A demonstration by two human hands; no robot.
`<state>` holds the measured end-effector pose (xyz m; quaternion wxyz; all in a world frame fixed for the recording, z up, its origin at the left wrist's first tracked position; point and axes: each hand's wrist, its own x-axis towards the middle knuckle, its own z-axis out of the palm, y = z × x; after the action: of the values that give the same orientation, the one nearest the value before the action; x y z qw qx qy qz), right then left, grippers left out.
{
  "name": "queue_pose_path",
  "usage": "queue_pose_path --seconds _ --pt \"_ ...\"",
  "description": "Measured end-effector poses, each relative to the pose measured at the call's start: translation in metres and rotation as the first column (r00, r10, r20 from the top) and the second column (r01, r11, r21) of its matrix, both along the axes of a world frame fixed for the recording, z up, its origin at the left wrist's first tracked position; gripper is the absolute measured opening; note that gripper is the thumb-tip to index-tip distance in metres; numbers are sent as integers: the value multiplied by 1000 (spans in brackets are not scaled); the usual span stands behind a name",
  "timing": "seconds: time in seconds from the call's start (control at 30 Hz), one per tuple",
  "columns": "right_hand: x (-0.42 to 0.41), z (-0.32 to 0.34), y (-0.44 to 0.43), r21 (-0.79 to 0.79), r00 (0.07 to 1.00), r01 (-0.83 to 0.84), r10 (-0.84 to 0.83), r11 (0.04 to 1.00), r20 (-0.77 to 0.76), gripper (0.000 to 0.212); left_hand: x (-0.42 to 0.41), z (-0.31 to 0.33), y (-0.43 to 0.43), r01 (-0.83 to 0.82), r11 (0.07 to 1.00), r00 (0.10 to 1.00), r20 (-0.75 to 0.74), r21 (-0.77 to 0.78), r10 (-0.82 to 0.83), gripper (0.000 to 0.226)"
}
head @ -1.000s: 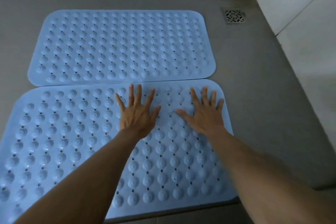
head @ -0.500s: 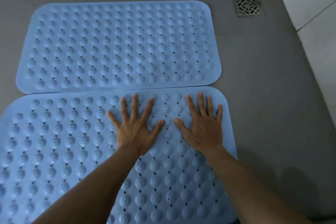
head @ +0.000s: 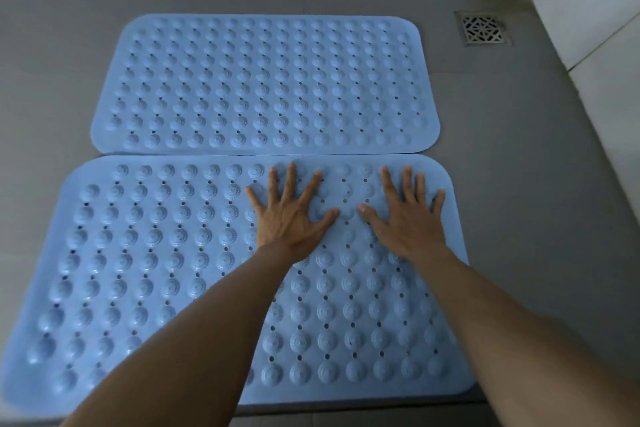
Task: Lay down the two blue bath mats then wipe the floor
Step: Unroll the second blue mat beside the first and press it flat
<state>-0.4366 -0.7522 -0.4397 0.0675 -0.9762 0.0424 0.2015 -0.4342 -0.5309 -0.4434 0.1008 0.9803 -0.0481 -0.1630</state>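
Note:
Two blue bath mats with raised bumps and small holes lie flat on the grey floor, long edges side by side. The far mat [head: 263, 83] lies nearer the back wall. The near mat [head: 156, 253] lies just in front of it, and their edges almost touch. My left hand [head: 294, 215] rests palm down on the near mat, close to its far edge, fingers spread. My right hand [head: 408, 218] presses flat on the same mat near its far right corner, fingers also spread. Neither hand holds anything.
A square metal floor drain [head: 483, 29] sits in the far right corner. White tiled walls [head: 588, 10] bound the floor at the back and on the right. Bare grey floor [head: 519, 166] runs between the mats and the right wall.
Both hands have slid a little toward the far edge of the near mat and spread slightly apart, staying flat on it. The view has shifted.

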Motion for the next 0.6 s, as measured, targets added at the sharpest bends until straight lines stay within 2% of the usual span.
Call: queue_pose_path --seconds 0.13,0.3,0.43,0.53,0.6 --pt "-21 12 41 98 999 23 -26 995 32 78 -24 5 42 35 986 993 116 -166 -16 70" --pt "-54 27 122 168 997 -61 52 984 60 76 -80 6 121 -68 982 976 193 -179 103 64" --pt "-89 26 193 203 986 -165 154 965 67 79 -118 4 189 -166 982 967 182 -86 179 60" --pt "-116 19 243 161 972 -236 229 958 61 87 -142 3 238 -240 969 960 162 66 227 65" --pt "-130 12 267 108 969 -244 238 964 63 95 -155 1 262 -233 959 968 133 158 213 65"
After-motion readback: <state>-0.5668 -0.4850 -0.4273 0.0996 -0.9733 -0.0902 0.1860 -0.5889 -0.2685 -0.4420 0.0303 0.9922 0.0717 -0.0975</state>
